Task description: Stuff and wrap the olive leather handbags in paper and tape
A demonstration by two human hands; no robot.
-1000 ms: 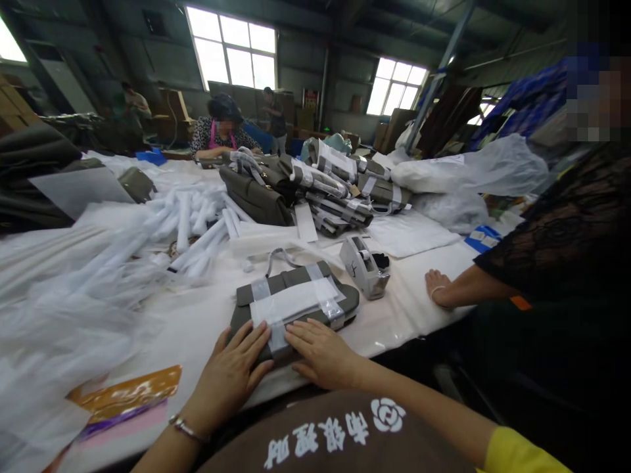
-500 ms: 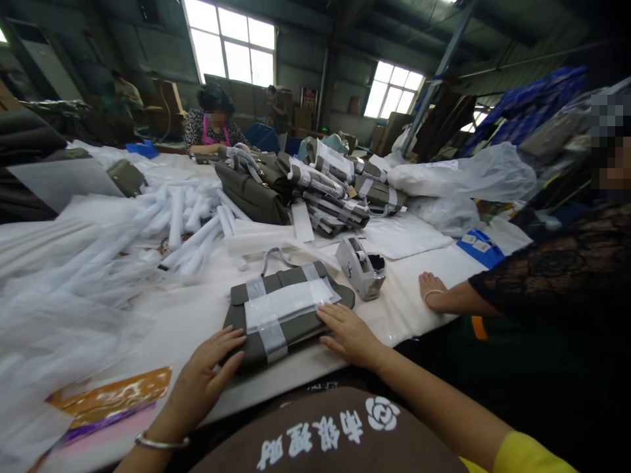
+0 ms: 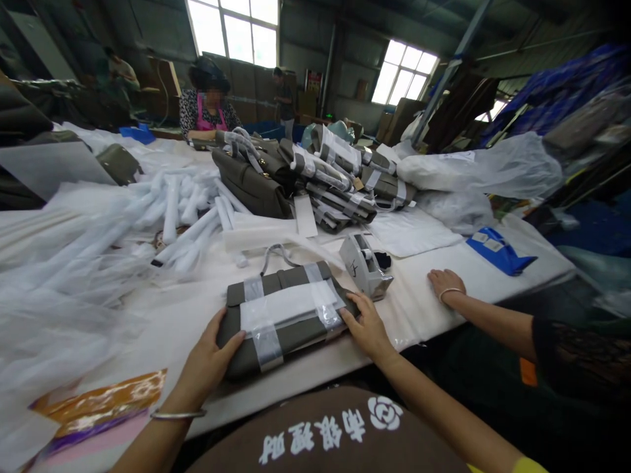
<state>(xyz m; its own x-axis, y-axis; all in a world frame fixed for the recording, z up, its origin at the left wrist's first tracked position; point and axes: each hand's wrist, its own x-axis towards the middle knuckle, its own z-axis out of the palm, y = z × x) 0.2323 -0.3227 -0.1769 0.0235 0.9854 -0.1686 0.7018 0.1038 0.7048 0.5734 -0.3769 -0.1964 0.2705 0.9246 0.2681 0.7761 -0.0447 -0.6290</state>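
A dark grey-green handbag (image 3: pixel 296 334) lies in front of me on the white-covered table, white wrapping and clear tape across its flap. Its thin strap (image 3: pixel 274 251) loops out at the far side. My left hand (image 3: pixel 213 358) grips the bag's left end, thumb on top and fingers around the edge. At the right end, my right hand (image 3: pixel 367 327) holds the bag with its fingers curled over the side. A grey tape dispenser (image 3: pixel 363 268) stands just beyond my right hand.
Several wrapped bags (image 3: pixel 340 174) are piled at the back, beside rolled white foam sheets (image 3: pixel 185 213). To the right, a co-worker's hand (image 3: pixel 446 282) rests on the table near a blue packet (image 3: pixel 497 249). An orange packet (image 3: pixel 106 401) lies front left. Another person (image 3: pixel 210 108) sits across the table.
My hands have gone from lying flat on the bag to gripping its two ends. The co-worker at the right has leaned back, the hand still on the table.
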